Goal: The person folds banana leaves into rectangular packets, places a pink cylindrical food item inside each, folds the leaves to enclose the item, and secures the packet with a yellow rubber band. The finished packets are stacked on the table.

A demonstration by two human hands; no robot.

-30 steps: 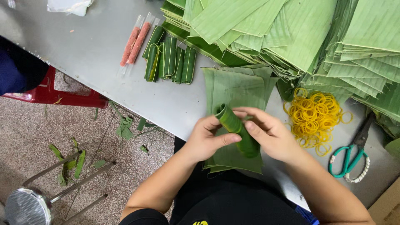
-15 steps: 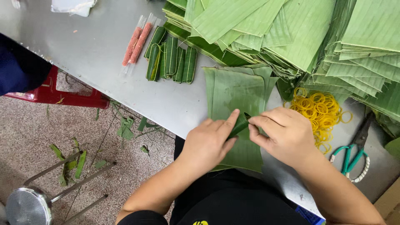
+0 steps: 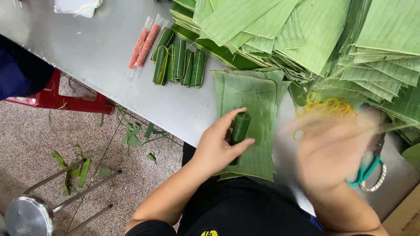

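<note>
A rolled green leaf parcel (image 3: 239,127) is being held by the left hand (image 3: 216,146), thumb and fingers curled around it, above the flat banana leaf (image 3: 253,98). At three o'clock the right hand (image 3: 334,146) is being blurred near the yellow rubber bands (image 3: 330,104); its grip cannot be told.

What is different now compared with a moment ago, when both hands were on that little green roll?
The right hand has let go of the leaf-wrapped roll and swung away to the right, toward the yellow rubber bands; it shows as a blur. The left hand alone grips the roll now, over the flat leaf. The finished rolls, leaf stacks and scissors lie as before.
</note>
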